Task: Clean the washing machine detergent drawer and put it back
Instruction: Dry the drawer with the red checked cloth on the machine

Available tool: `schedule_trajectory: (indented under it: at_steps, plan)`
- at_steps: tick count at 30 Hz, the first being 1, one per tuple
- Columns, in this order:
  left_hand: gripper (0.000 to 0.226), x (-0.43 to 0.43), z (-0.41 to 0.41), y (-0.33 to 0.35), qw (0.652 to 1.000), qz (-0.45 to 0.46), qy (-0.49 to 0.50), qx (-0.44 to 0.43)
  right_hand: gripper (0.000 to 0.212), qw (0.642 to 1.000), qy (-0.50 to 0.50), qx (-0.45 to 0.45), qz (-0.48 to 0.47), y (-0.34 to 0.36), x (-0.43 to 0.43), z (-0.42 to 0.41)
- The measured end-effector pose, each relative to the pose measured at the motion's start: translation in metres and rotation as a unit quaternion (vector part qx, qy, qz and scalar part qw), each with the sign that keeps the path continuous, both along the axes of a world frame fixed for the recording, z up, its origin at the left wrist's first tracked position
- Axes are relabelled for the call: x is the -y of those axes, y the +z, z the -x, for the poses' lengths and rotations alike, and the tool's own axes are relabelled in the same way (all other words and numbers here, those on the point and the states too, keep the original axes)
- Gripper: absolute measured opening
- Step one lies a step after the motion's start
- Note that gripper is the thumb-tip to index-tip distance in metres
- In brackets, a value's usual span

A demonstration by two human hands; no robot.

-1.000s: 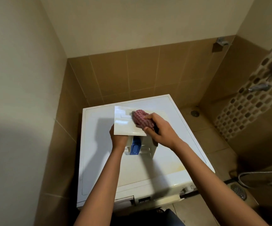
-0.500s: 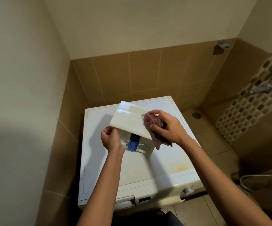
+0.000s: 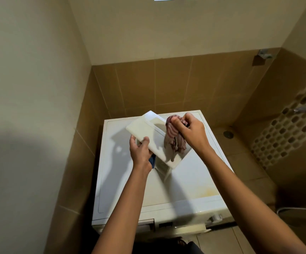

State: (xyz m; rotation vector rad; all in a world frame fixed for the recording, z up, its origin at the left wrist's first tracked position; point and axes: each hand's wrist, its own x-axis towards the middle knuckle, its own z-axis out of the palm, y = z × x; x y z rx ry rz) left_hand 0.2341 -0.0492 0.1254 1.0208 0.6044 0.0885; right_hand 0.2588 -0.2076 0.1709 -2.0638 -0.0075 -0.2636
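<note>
Plainly the job is at its middle stage: the detergent drawer (image 3: 141, 129) is out of the washing machine (image 3: 122, 180) and held tilted in the air above the machine's white top, front panel up, with its far end raised and its body slanting down toward the lid. The left hand (image 3: 141, 153) grips the near left edge of the panel, thumb laid over the face and fingers curled behind it. The right hand (image 3: 190, 131) pinches a bunched red-and-white cloth (image 3: 172, 132) between thumb and fingers and holds it against the panel's right side, by the handle recess, with the loose end hanging down over the face. I judge that wiping is under way on the front and not yet finished; how clean the compartments are cannot be told, since only a sliver of a blue insert (image 3: 152, 161) shows below the left hand. Still to do: finish the wipe, then slide the drawer back into its opening, which seems to be in the machine's front at the near left, barely in view. Counted: 1 drawer, 1 cloth, 1 washing machine, 2 hands, and 1 round floor drain (image 3: 228, 134) to the right of the machine.
</note>
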Motion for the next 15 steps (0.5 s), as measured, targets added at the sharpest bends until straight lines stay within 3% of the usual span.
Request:
schedule_trajectory:
  at_steps: [2, 3, 5, 7, 10, 12, 15]
  plan:
    - [0.039, -0.006, -0.005, 0.000, 0.999, -0.043, -0.017, -0.007, 0.050, 0.998, -0.001, 0.030, -0.057, 0.010, -0.007, -0.005]
    - [0.032, -0.008, -0.006, 0.000, 0.998, -0.058, -0.027, -0.010, 0.048, 0.998, 0.013, 0.051, -0.040, 0.014, -0.012, -0.007]
    - [0.019, -0.012, -0.008, 0.001, 0.998, -0.060, -0.033, -0.016, 0.041, 0.991, 0.078, 0.088, 0.057, 0.015, -0.023, -0.009]
    - [0.013, -0.016, -0.010, 0.002, 0.998, -0.056, -0.034, -0.025, 0.038, 0.967, 0.195, 0.069, 0.146, 0.006, -0.033, -0.006]
    - [0.031, -0.022, -0.014, 0.004, 0.997, -0.035, -0.053, -0.053, 0.055, 0.930, 0.311, 0.022, 0.196, -0.022, -0.039, 0.007]
    - [0.046, -0.026, -0.013, 0.004, 0.995, -0.027, -0.078, -0.063, 0.062, 0.928, 0.311, 0.044, 0.200, -0.036, -0.043, 0.013]
    - [0.060, -0.023, -0.013, 0.006, 0.992, -0.043, -0.104, -0.063, 0.052, 0.929, 0.305, 0.075, 0.193, -0.041, -0.061, 0.005]
